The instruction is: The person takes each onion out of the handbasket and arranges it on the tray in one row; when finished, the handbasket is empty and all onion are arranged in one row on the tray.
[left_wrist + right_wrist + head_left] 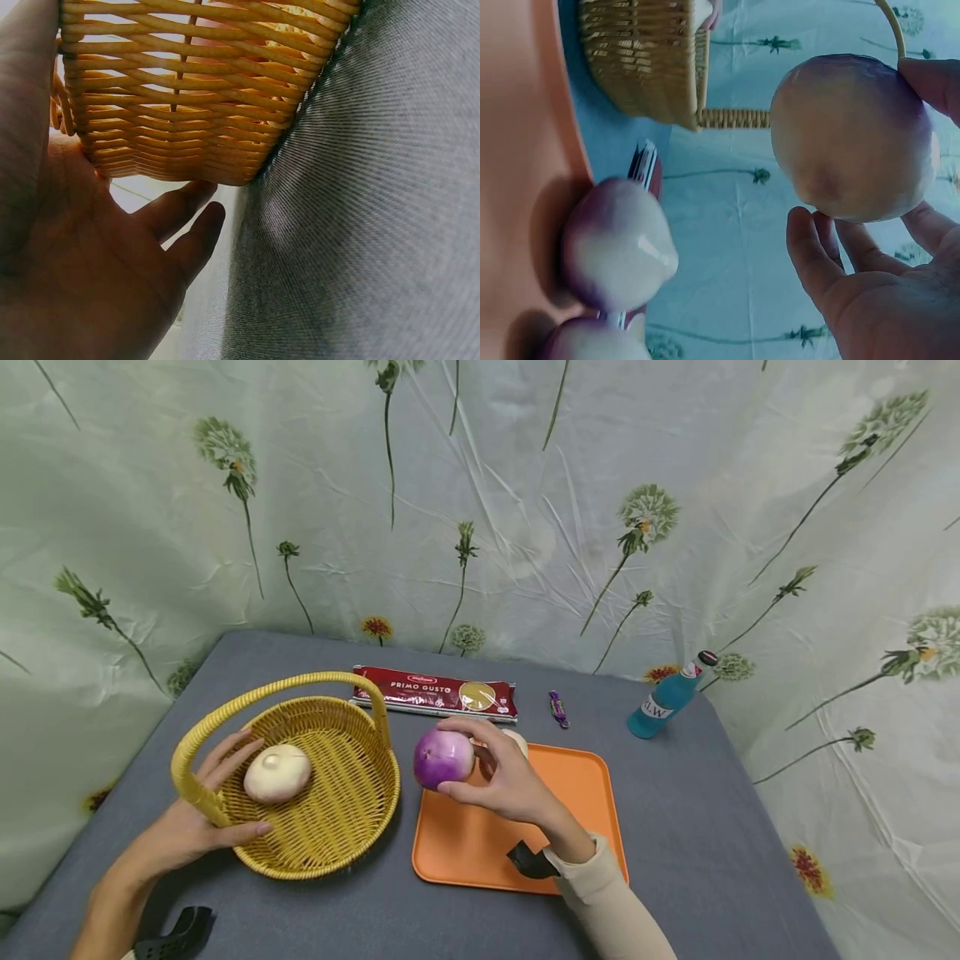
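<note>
My right hand (pixel 504 772) holds a purple-and-white turnip (pixel 442 758) between thumb and fingertips, over the left part of the orange tray (pixel 517 852). In the right wrist view, the gripped turnip (pixel 847 139) stands well off the tray, and another turnip (pixel 619 244) lies on it with part of one more below. At the yellow wicker basket (pixel 337 810), my left hand (pixel 198 814) grips the left rim beside the handle's foot, thumb over the near edge. A pale turnip (pixel 277 773) sits inside the basket. Two left fingers (pixel 196 236) show outside the woven wall.
A red pasta packet (pixel 438 693) lies behind the basket and tray. Right of it is a purple wrapped candy (pixel 558 709). A blue bottle (pixel 670 697) stands at the back right of the grey table (pixel 690 860), before a flower-patterned curtain (pixel 525 527).
</note>
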Motion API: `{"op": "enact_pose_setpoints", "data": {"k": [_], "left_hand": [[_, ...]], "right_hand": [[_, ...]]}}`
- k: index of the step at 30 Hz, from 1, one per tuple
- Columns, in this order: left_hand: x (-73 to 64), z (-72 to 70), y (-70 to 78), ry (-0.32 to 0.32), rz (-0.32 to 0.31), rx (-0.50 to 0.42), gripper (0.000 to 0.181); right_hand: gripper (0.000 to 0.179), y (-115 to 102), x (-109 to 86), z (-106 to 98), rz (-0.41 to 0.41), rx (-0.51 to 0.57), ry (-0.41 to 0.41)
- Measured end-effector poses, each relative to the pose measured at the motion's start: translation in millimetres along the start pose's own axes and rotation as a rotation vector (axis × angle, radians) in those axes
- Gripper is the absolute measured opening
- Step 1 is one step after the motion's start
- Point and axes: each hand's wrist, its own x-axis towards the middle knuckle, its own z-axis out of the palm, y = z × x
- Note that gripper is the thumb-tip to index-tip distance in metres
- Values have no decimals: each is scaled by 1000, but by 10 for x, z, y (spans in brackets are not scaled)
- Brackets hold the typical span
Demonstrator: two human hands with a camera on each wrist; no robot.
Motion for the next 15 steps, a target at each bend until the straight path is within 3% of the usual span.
{"op": "enact_pose_setpoints", "data": {"k": [15], "left_hand": [[5, 12, 0, 7, -1, -8, 110]], "right_hand": [[64, 197, -313, -401, 38, 39, 122]]}}
